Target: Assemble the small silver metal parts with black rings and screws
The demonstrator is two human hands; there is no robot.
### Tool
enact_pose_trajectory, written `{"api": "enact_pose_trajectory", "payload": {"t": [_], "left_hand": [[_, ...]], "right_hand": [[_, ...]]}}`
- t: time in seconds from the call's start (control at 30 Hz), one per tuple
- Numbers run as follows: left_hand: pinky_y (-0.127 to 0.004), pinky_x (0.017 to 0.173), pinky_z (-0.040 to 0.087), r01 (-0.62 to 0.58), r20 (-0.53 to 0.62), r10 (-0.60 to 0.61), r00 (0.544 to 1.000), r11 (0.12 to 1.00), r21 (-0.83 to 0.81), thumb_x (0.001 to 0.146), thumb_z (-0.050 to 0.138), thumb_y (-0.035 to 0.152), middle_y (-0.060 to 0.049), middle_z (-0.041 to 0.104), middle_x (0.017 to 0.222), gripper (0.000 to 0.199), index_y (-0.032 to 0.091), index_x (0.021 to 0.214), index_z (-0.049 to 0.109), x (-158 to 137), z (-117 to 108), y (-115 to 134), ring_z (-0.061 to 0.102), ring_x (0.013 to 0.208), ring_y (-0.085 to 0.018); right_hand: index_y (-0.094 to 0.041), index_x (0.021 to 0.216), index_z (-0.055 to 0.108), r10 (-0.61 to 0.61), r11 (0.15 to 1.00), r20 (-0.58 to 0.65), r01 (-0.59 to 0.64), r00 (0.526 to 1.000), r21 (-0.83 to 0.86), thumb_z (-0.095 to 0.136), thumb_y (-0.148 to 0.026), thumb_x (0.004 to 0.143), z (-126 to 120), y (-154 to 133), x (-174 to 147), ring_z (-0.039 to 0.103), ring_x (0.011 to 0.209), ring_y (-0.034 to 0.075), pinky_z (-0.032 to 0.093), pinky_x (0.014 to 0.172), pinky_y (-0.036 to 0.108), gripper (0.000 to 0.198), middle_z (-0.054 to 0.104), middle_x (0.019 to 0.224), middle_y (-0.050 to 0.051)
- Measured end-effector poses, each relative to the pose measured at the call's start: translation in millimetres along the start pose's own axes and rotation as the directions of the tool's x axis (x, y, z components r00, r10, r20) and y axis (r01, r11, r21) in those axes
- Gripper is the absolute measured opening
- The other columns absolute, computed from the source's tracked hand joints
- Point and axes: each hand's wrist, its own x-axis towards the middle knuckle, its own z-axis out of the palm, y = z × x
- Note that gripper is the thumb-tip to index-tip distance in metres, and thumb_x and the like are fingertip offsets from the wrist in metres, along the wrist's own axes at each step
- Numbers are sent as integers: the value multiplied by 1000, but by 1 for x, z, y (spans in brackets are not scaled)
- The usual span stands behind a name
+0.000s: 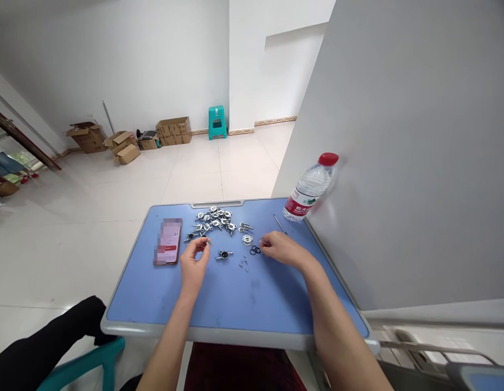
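Note:
My left hand (pixel 195 259) is raised over the blue table (pixel 235 304), thumb and fingers pinched on a small metal part (pixel 209 242). My right hand (pixel 278 246) is at the right, its fingertips closed together beside some black rubber rings (pixel 255 250); whatever they hold is too small to name. Between the hands lies a metal fitting with a black centre (pixel 224 254). Several tiny metal pieces (pixel 246 263) are scattered near the rings. Flat metal plates (pixel 247 239) lie just behind these. A pile of metal fittings (pixel 216 217) spreads toward the table's far edge.
A phone (pixel 168 242) lies at the left of the table. A screwdriver-like rod (pixel 280 223) and a water bottle (pixel 311 190) are at the right, beside a grey partition (pixel 410 163). Cardboard boxes (pixel 173 132) and a green stool (pixel 217 123) stand by the wall. A black-clothed limb (pixel 52 339) shows lower left.

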Motion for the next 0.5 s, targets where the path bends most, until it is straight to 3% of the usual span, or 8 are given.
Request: {"api": "enact_pose_trajectory", "payload": {"t": [0.17, 0.27, 0.37, 0.5], "left_hand": [[-29, 80, 52, 72, 92, -67, 994, 996, -58, 81, 61, 30, -6, 70, 94, 20, 18, 95, 67, 1, 0, -3, 64, 86, -16], [-28, 79, 52, 52, 142, -45, 989, 997, -48, 81, 61, 29, -6, 70, 93, 19, 18, 96, 67, 0, 1, -4, 64, 84, -16], [-28, 77, 53, 29, 185, -27, 982, 1000, -11, 83, 59, 26, -5, 70, 91, 19, 19, 98, 68, -1, 2, -3, 64, 82, -15], [-28, 75, 55, -66, 246, 52, 968, 997, 46, 83, 60, 22, -4, 71, 88, 15, 18, 95, 68, -4, 5, 0, 66, 78, -15]], "right_hand": [[-16, 58, 58, 34, 996, 16, -35, 999, 76, 56, -19, 72, 4, 5, 3, 47, 56, 12, 27, 53, 24, 14, 57, 56, 0], [-17, 61, 60, 42, 992, -98, -30, 994, 126, 55, -21, 73, 3, 5, 3, 49, 59, 13, 29, 55, 25, 13, 59, 59, 1], [-18, 70, 63, -25, 962, -253, 92, 967, 259, 52, -28, 80, 5, -8, 1, 51, 62, 14, 34, 58, 25, 17, 62, 66, 1], [-18, 72, 65, -231, 836, -227, 312, 946, 452, 52, -43, 85, 25, -38, -4, 45, 56, 12, 34, 55, 24, 32, 56, 59, -2]]}}
